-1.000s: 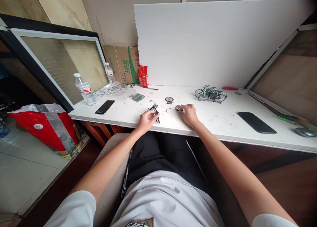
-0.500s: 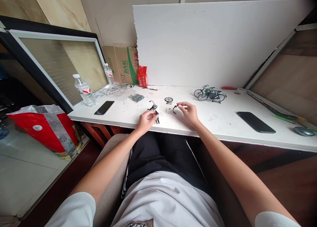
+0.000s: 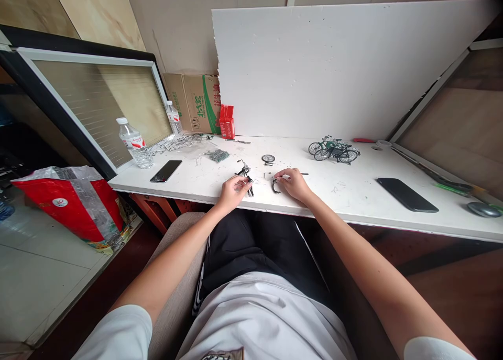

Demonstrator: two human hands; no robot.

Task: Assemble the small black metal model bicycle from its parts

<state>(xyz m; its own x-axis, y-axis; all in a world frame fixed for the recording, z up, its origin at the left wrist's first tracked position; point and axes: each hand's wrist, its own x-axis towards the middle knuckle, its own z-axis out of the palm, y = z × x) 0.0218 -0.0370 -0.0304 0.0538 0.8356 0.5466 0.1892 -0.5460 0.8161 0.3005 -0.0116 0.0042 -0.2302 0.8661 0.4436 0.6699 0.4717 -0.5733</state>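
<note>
My left hand [image 3: 233, 192] is closed on a small black bicycle frame [image 3: 244, 172] near the table's front edge; the fingers cover part of it. To its right, my right hand [image 3: 294, 184] pinches a thin, curved black part [image 3: 275, 187] just above or on the tabletop. A small spoked wheel [image 3: 268, 159] lies flat behind and between the hands, with a short dark piece beside it. Tiny bits are scattered between the hands. A thin dark strip [image 3: 305, 174] lies just behind my right hand.
Small assembled bicycles [image 3: 334, 150] stand at the back right of the white table [image 3: 341, 192]. Phones lie left [image 3: 166, 171] and right [image 3: 407, 194]. Bottles [image 3: 134, 144], wiry parts [image 3: 181, 142], a green packet [image 3: 217, 155] and a red box [image 3: 227, 121] are on the left.
My right hand has moved slightly left and toward the front edge with the curved part, uncovering the thin dark strip. My left hand has stayed in place on the frame.
</note>
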